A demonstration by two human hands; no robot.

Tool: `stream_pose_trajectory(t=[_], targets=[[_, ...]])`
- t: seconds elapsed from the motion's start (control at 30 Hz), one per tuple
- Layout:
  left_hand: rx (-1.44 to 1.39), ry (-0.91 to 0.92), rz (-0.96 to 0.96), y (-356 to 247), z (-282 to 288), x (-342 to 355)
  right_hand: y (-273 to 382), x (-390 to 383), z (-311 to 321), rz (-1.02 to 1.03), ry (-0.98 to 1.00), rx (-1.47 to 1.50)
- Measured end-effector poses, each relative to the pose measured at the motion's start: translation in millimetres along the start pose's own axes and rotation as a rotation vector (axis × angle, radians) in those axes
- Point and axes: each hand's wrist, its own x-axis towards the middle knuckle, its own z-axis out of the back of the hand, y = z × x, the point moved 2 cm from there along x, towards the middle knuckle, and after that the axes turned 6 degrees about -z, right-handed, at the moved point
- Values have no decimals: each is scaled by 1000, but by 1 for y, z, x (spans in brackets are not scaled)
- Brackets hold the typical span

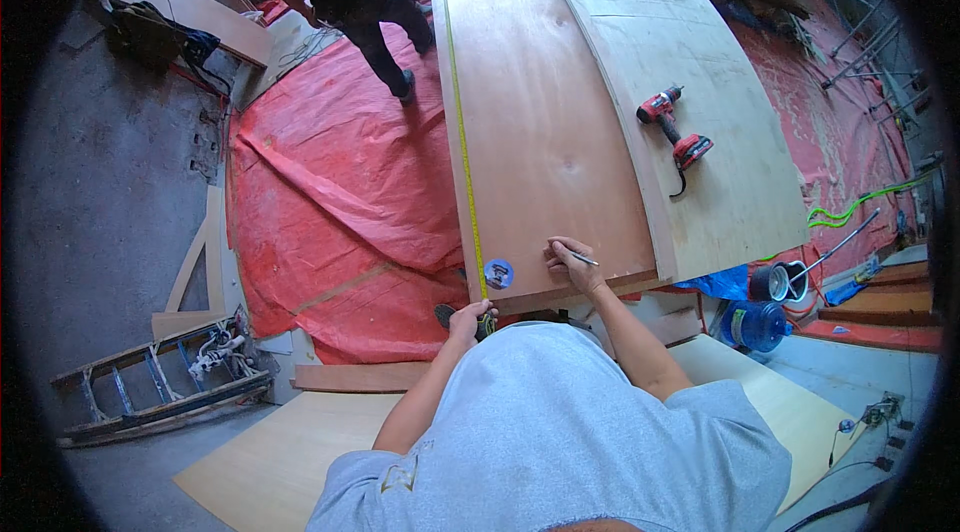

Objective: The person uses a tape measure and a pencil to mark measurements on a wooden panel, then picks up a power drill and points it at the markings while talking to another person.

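A long yellow tape measure [460,122] runs along the left edge of a reddish-brown plywood panel [540,102], away toward the far end. At the panel's near left corner my left hand [468,320] is closed on the tape measure's case, which is partly hidden by my fingers and the board edge. My right hand [571,260] rests over the panel near its front edge, fingers closed round a pencil [584,259] that points to the right. A round blue sticker [498,274] lies on the panel between my hands, beside the tape.
A red cordless drill [672,127] lies on a paler plywood sheet [720,172] at the right. Another person [350,2] stands at the far left on red sheeting [340,202]. A ladder [160,377] lies at lower left; a blue water jug [758,326] sits at right.
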Motion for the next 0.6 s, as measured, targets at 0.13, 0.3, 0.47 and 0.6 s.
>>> stream_pose_trajectory(t=[0.13,0.3,0.47,0.6], targets=[[19,23,-47,8,5,5,-4,-1,1,6,23,59],[54,47,-83,16,12,8,-5,-5,-2,-16,15,7],[155,147,-194,2,14,15,-7,8,7,-102,44,-91],[56,7,-106,-4,-7,5,9,3,-2,-4,-31,-33]])
